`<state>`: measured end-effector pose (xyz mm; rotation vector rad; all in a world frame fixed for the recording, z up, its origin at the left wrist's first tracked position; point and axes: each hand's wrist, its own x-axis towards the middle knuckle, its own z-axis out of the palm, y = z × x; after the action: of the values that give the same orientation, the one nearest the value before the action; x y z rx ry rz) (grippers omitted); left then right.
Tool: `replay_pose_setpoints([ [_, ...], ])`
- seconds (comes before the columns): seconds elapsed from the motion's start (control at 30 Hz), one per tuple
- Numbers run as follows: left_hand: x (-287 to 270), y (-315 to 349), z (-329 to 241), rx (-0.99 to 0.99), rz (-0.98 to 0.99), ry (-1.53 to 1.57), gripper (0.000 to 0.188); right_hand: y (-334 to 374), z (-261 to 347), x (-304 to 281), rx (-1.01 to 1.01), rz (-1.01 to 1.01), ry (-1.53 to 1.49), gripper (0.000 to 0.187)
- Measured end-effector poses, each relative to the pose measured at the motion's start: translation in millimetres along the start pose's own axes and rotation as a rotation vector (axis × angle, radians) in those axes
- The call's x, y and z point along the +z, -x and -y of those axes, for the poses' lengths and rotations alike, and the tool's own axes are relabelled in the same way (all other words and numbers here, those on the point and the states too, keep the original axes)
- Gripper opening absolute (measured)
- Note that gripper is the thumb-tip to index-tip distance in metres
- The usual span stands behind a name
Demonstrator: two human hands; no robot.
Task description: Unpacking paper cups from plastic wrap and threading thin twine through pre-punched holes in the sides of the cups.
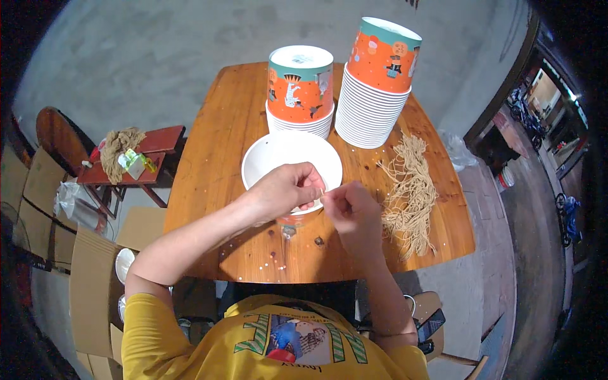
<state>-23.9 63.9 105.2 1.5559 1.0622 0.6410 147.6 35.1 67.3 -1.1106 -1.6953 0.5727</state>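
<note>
"If the round white-lined paper bucket (297, 149), open mouth toward the viewer, is the clock's centre, what reads left to right?"

"Left hand (285, 189) at six o'clock, over the mouth: thumb and forefinger pinched on what looks like a thin pale strand (322, 191), at four o'clock near the rim. At twelve, just beyond: a short nested stack of upturned orange-and-green paper buckets (300, 95)."

"Further right?"

"Right hand (353, 208), four o'clock: fingers curled in, tips beside the strand; cannot tell whether they grip it. Between one and two: a taller nested stack of upturned orange-and-green paper buckets (378, 76). Between three and four: a loose bundle of tan cord (411, 196) on the varnished wooden table (215, 145)."

"Step in hand?"

"Judged: fine fingertip work on the strand."

"Next move calls for?"

"Judged: a steady left pinch, with right fingertips precise enough to guide the strand without dropping it."
</note>
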Motion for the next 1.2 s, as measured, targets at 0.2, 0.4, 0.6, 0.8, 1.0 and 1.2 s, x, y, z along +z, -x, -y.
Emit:
replay_pose_setpoints([
  [0.2, 5, -3, 2, 0.001, -0.057, 0.086, 0.007, 1, -4, 2, -0.03, -0.017, 0.001, 0.012],
  [0.4, 5, -8, 3, -0.026, -0.059, 0.115, 0.015, 1, -6, 2, -0.029, -0.033, -0.013, 0.011],
  [0.6, 4, -10, 2, 0.018, -0.028, 0.223, 0.026, 1, -12, 5, 0.032, -0.086, -0.094, 0.01],
  [0.8, 5, -11, -3, 0.019, -0.01, 0.232, 0.029, 3, -18, 6, 0.061, -0.091, -0.094, 0.01],
  [1.0, 2, -14, -3, 0.006, 0.047, 0.324, 0.03, 4, -23, 10, 0.041, -0.157, -0.187, 0.01],
  [1.2, -4, -17, 1, -0.098, 0.068, 0.401, 0.035, 1, -20, 3, -0.299, -0.202, 0.044, 0.018],
])
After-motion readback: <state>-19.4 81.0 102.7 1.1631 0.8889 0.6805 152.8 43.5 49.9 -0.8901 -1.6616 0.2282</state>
